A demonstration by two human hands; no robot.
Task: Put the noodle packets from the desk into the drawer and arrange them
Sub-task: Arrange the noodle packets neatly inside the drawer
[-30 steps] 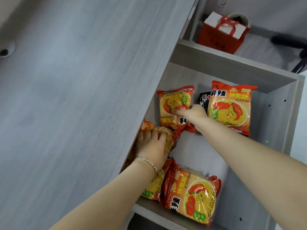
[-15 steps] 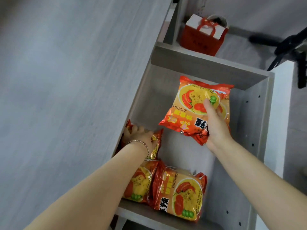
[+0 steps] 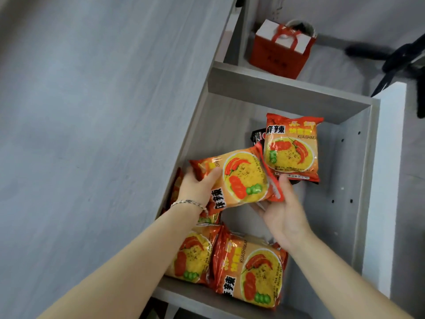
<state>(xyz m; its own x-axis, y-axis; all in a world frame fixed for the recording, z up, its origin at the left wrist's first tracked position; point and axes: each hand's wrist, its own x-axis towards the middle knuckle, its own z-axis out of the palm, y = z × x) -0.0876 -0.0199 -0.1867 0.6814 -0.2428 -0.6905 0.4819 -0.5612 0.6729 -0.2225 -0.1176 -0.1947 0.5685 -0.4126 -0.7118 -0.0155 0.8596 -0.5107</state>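
An orange noodle packet is held above the open grey drawer. My left hand grips its left end and my right hand supports its right end from below. Another packet lies at the drawer's far end on top of a dark packet. Two more packets lie side by side at the near end. Further packets are partly hidden under the desk edge and my left hand.
The grey desk top fills the left and overhangs the drawer's left side. A red gift bag stands on the floor beyond the drawer. Black chair legs show at the top right. Bare drawer floor lies in the middle right.
My right hand brought the lifted packet down and left, turning it sideways. My left hand left the packets by the desk edge and took hold of its left end. The far packet is uncovered again.
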